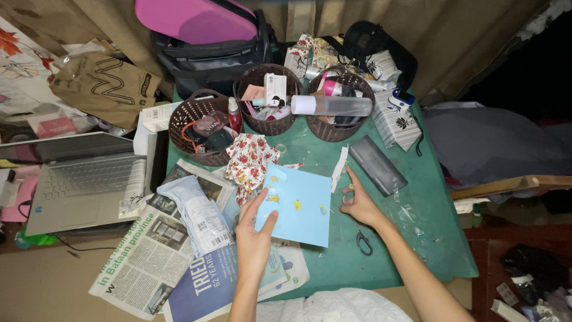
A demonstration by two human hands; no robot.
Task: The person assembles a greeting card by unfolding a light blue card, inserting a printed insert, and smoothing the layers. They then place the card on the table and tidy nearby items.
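Green table (pixel 417 226), cluttered. Left hand (pixel 255 235): fingers and thumb closed on the lower left edge of a light blue card (pixel 301 209), which lies tilted near the table's middle, bearing small coloured stickers. Right hand (pixel 356 203): resting on the table just right of the card, fingers curled loosely around something small; what it is cannot be told. Scissors (pixel 363 241): black-handled, partly hidden under the right wrist. White paper strip (pixel 339 168): just above the card's upper right corner. Floral cloth (pixel 250 161): touching the card's upper left, between card and baskets. Three brown woven baskets (pixel 271 125) in a row behind, crowded with bottles, tubes and small boxes; a long clear bottle (pixel 333 105) lies across the right one. Dark flat case (pixel 377 165): right of the strip, apart from the right hand. Newspapers (pixel 155 250): spread under and left of the left forearm, with a plastic-wrapped packet (pixel 196 214) on top. Laptop (pixel 77 179): open, far left. Black bag (pixel 208 59) with pink lid behind the baskets; brown paper bag (pixel 104 83) at upper left.
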